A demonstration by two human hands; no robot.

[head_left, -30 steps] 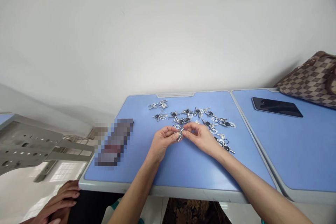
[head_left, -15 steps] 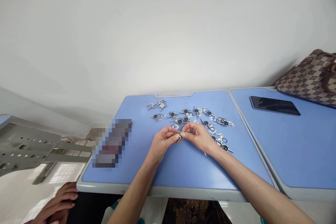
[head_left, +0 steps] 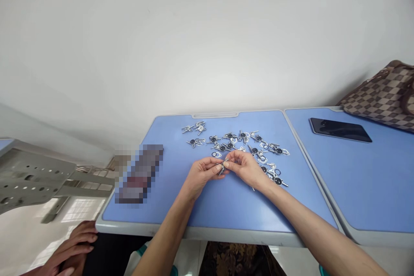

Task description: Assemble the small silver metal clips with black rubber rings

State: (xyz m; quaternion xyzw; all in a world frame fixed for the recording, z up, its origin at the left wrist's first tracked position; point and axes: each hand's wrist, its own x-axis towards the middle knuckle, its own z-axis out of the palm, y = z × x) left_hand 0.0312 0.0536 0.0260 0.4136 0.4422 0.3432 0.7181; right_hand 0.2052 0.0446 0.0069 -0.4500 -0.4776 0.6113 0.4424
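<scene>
Both hands point(head_left: 199, 177) pinch sm. metal pc. point(head_left: 221, 170) over blue desk point(head_left: 226, 211).

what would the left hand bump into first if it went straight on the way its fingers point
Most likely the right hand: the left hand points towards its fingertips, and both pinch a small metal part. Exact depth there is hard to judge.

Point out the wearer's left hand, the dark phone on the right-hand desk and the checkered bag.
Left hand point(head_left: 201, 173): head view, back of the hand.
Dark phone point(head_left: 343, 130): head view, middle of its upper face.
Checkered bag point(head_left: 379, 96): head view, checkered side.
</scene>
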